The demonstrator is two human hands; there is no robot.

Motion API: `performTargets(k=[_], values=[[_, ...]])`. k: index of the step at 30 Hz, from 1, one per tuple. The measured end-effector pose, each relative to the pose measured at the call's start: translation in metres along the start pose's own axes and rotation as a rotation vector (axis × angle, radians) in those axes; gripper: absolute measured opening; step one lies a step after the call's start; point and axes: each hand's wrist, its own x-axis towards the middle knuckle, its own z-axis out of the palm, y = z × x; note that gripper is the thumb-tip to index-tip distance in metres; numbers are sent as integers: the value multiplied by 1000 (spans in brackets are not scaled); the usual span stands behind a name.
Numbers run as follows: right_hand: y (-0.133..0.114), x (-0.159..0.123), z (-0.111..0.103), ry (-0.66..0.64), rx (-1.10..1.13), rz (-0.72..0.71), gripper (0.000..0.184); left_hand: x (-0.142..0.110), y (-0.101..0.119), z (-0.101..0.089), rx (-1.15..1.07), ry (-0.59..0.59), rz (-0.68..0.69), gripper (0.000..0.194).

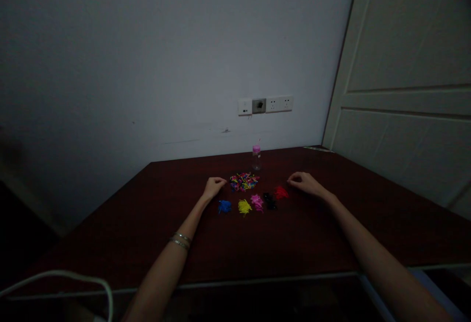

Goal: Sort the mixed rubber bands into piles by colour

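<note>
On the dark red-brown table [154, 224] lies a mixed pile of small coloured pieces [243, 181]. In front of it sit small sorted heaps: blue [224, 206], yellow [244, 206], pink [257, 201], black [270, 201] and red [281, 192]. My left hand [214, 185] rests on the table just left of the mixed pile, fingers curled together. My right hand [303, 182] rests right of the red heap, fingers curled loosely, pointing toward the pile. What either hand holds, if anything, is too small to see.
A small clear bottle with a pink cap [256, 157] stands behind the mixed pile. Wall sockets [265, 105] sit on the white wall above. A pale door [405, 96] is at the right. A white cable [73, 282] loops at the table's near left edge.
</note>
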Motion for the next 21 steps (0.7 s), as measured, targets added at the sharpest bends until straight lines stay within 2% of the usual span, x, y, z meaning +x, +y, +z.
performTargets(k=[4, 10, 15, 21], values=[[11, -2, -3, 40, -56, -5, 27, 0, -1, -2, 43, 10, 60, 28], [7, -4, 0, 41, -98, -14, 25, -6, 8, -2, 175, -183, 199, 30], [5, -5, 3, 13, -136, -26, 25, -9, 13, -4, 254, -272, 230, 32], [11, -1, 6, 10, -133, -35, 24, -10, 13, -2, 281, -271, 268, 25]])
